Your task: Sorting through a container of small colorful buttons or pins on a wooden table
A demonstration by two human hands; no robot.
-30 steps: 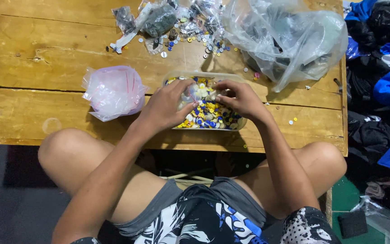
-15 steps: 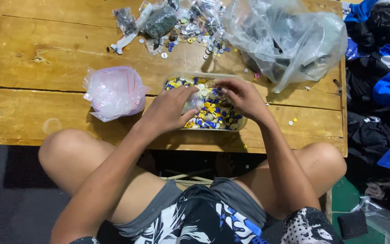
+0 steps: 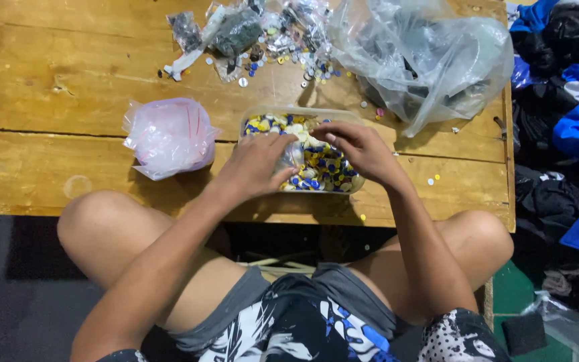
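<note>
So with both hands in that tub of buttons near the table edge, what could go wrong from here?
The clear plastic tub of small coloured buttons sits close to the low wooden table's near edge, so a nudge from the left hand or right hand might tip it off. Loose buttons already lie scattered and could roll away.

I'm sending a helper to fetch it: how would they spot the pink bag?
On the low wooden table, look just left of the clear tub of buttons. The pink bag lies alone there, small, knotted and rosy; the other bags are clear or grey.
</note>
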